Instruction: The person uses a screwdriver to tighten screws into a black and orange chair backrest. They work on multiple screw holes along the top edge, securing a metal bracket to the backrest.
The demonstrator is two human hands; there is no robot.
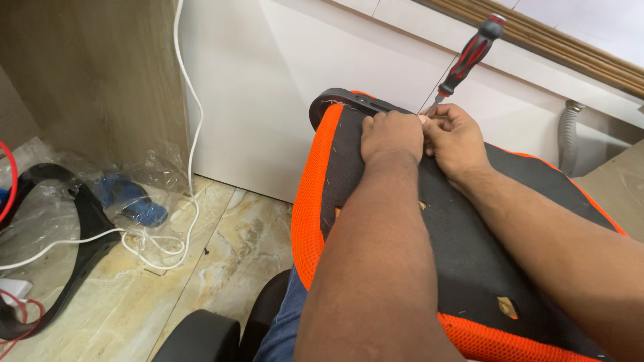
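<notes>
An upturned chair seat (pixel 469 261) with an orange mesh edge and black underside lies across my lap. A black bracket (pixel 342 102) sits at its far end. My left hand (pixel 391 136) is closed and pressed on the seat just behind the bracket. My right hand (pixel 456 137) sits beside it, fingers pinching the shaft of a red and black screwdriver (pixel 471 53) that stands tilted, tip down at the bracket. The tip itself is hidden by my fingers.
A white cabinet wall (pixel 268 87) stands behind the seat. On the marble floor at left lie a black curved chair part (pixel 90 234), clear plastic wrap (pixel 151 177) with a blue item, and a white cable (pixel 191 134). A grey corrugated hose (pixel 568 134) hangs at right.
</notes>
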